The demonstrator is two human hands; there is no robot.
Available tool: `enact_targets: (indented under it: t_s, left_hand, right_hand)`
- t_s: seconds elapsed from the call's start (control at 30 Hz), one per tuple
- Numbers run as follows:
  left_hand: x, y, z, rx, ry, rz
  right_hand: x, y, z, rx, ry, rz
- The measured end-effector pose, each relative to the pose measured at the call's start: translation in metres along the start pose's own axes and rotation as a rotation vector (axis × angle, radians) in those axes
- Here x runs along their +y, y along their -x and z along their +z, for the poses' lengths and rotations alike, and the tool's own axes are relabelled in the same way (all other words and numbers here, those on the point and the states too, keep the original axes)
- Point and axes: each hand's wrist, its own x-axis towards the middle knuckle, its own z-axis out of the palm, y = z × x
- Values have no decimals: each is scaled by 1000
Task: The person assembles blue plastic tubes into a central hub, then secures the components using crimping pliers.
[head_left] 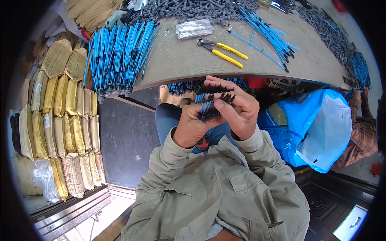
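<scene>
Both of my hands are above my lap, just off the table's near edge. My left hand point(194, 123) is wrapped round a bundle of thin blue tubes with black tips point(206, 105). Against the other side of the same bundle, my right hand point(243, 108) has its thumb pressed on the black ends, fingers curled behind. The palms hide much of the bundle. Beyond them on the table point(169, 60) lies a pair of yellow-handled end-cutting nippers point(232, 50), jaws to the left. A flat stack of clear-white thin strips point(195, 29) is farther back.
Many blue tubes with black ends point(120, 56) are piled at the table's left edge, more point(267, 36) at the right. Grey fittings point(193, 10) heap along the back. Stacked sacks point(60, 96) stand left. A blue-white plastic bag point(317, 124) is beside my right arm, near another person's plaid sleeve point(360, 136).
</scene>
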Motion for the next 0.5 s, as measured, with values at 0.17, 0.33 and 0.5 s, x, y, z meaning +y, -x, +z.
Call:
enact_targets:
  t_s: [0.17,0.33,0.5]
  left_hand:
    - [4,2,4,6,-14,29]
    - [47,15,9,-80,-98,89]
    - [99,21,-6,-200,-311,193]
  right_hand:
    - [6,-11,-12,-92,-38,-118]
    - [44,-38,-19,-164,-595,29]
    - [57,2,16,-702,-320,43]
